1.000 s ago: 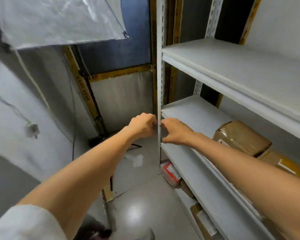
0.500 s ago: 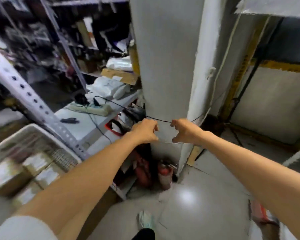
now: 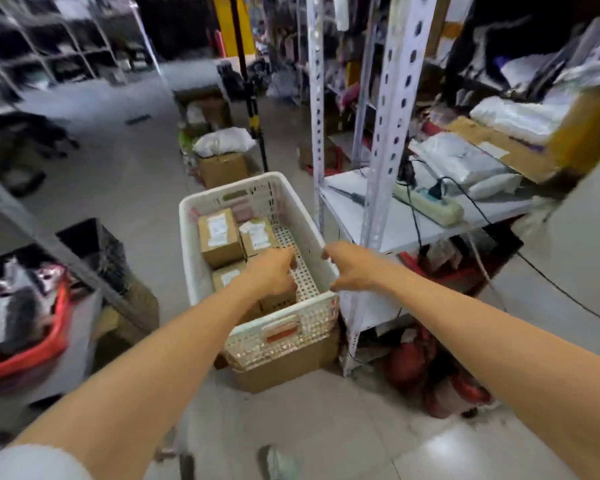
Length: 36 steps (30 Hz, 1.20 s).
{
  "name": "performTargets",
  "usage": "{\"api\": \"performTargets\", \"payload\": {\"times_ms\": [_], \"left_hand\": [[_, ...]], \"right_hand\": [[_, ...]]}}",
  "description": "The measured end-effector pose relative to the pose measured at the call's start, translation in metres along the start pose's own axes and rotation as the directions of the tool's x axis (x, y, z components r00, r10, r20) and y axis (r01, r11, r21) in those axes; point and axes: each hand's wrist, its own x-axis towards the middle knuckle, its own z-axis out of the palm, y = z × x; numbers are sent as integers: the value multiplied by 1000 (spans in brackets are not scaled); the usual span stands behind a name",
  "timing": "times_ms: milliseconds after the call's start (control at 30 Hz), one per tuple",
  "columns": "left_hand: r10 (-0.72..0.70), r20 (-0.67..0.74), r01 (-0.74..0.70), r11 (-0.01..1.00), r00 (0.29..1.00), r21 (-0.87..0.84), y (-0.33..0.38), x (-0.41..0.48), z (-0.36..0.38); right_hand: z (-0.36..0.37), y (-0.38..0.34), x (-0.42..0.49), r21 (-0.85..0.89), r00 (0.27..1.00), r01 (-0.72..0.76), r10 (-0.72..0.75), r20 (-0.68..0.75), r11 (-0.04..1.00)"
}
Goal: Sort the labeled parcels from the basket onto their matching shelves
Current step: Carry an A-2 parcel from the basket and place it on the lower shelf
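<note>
white labels (image 3: 217,230) on the parcels (image 3: 222,252) in the basket (image 3: 187,251), print seemingly too blurred to read

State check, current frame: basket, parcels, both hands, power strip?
basket: upright on a cardboard box, partly full.
parcels: in basket, labels up.
left hand: loosely curled over parcels, holding nothing.
right hand: loosely curled above basket rim, empty.
power strip: on shelf, plugs inserted.
</note>
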Motion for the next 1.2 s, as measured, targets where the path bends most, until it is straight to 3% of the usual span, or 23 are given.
{"api": "performTargets", "payload": {"times_ms": [133,300,500,633,933,1200], "left_hand": [[-127,-10,126,989,992,-80,-79,11,-12],[-223,-11,221,969,975,-115,-143,23,-19],[-254,7,252,956,967,-150,-185,53,-12],[-295,97,306,943,951,-128,-206,80,-3],[-406,120,422,885,906,-196,-254,155,-21],[-494,232,545,779,838,-309,-309,200,17]], "right_hand": [[1,-35,70,-31,997,18,-16,72,999],[8,-53,120,-42,998,20,-17,65,999],[11,-44,181,-11,995,-26,27,96,1000],[29,-33,220,24,985,-10,6,172,1000],[37,-15,349,151,965,-17,-23,261,988],[85,-8,426,274,917,-161,41,396,948]]}}
